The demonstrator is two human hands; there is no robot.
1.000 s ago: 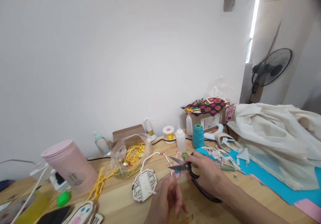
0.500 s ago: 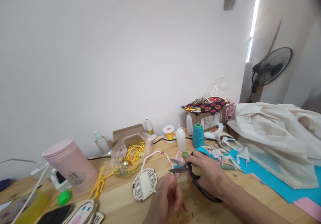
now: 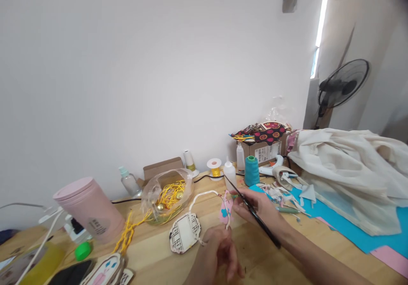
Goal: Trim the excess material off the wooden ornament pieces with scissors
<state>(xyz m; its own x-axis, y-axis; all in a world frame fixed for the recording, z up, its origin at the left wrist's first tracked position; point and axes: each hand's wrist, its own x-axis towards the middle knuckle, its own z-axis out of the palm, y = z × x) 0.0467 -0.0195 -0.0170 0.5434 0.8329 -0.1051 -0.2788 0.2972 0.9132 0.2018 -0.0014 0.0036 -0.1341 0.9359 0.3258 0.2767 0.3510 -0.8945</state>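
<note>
The clearest change is in the scissors (image 3: 255, 215): half a second ago they were side-on, blades parted beside the cord just above the left fingers; now they are turned edge-on, a thin dark line with the tip toward the tabletop's (image 3: 146, 251) far edge. From this angle I cannot tell whether the blades meet. The right hand (image 3: 267, 212) is closed around their handles, thumb and fingertips nearer the cord than the blades are.

The left hand (image 3: 219, 244), near the middle of the tabletop's near edge, is curled, thumb and finger pinched narrow on the lower end of the white cord (image 3: 208, 192). More of that end shows above the pinch than before. The cord arches back toward the far edge and down to the openwork ornament (image 3: 182, 234), which lies flat just left of the left hand and has shifted only slightly. Behind the cord lies a pink piece (image 3: 222, 217) with a blue patch, more of it uncovered.

All this suggests a pause in cutting: the blades are off the cord, and the right fingers seem free to help with it. Whether anything was snipped is too small to tell.
</note>
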